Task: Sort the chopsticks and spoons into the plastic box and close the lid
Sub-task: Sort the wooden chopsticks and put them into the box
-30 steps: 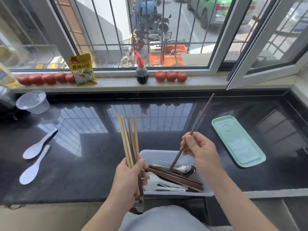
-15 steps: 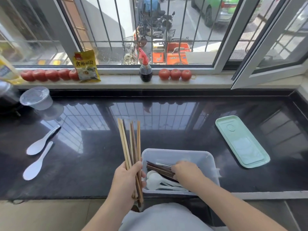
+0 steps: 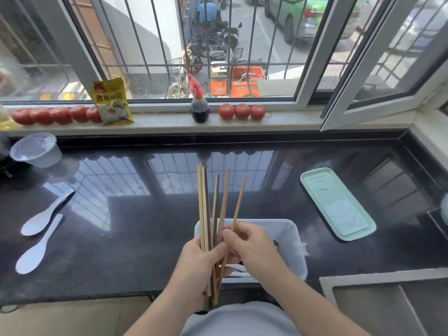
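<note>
Right hand (image 3: 252,246) back from plastic box (image 3: 294,241), pinching one chopstick (image 3: 238,202) | left hand (image 3: 201,265) clasped bundle (image 3: 208,207) | spoons (image 3: 40,231), lid (image 3: 337,202) pending

i see open desk (image 3: 145,226) between the two white spoons (image 3: 41,236) at left and the plastic box (image 3: 293,241). both hands and the fanned chopsticks (image 3: 213,204) block the box mouth. the lid (image 3: 339,204) lies well apart at right, bare desk around it.
</note>
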A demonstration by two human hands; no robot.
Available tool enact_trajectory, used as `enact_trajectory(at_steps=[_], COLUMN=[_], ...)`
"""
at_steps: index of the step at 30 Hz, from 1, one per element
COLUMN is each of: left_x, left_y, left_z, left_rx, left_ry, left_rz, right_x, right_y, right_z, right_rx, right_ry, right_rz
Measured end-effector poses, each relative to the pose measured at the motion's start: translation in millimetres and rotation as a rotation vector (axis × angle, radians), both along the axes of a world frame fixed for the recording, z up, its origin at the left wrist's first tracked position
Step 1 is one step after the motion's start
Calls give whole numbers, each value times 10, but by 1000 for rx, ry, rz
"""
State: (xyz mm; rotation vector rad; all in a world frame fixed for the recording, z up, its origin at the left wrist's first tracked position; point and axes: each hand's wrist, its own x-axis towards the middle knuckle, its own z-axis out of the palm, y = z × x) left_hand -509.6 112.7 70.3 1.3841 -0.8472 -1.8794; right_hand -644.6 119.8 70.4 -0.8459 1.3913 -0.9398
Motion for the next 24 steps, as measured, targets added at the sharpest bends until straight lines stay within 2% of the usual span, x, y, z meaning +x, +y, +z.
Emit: enact_trajectory(at_steps=[2,5,6,8,10,11,13,15,19,24], left_x=[21,134,191,300,383,412,429,409,357,349], left_y=[-12,-41,-50,-68,-89,-100,-115,-114,-84,-71], left_z=[-19,-116,-158,-227,-229,-222,-195,-171,-172,-163], left_rx=[27,48,46,56,65,71,89,102,111,113], left_ry=[-19,-87,-119,-164,-183,-176,-152,-127,-111,-110], left_rz=[46,223,278,357,409,440,471,468,452,456], right_x=[-86,-398,-519,-743,-879,-884,-819,-700,-443,-427], right_y=[-33,-98,-121,-175,-189,-165,-113,-124,-208,-226], right_z=[49,153,147,-5,-288,-455,-742,-924,-965,-995], right_rx=[-3,-182,-233,-222,-62,28,130,126,67,67], right_ry=[-47,14,131,525,890,964,982,1034,1081,1114], right_rz=[-107,-188,-125,128,494,624,727,727,674,723])
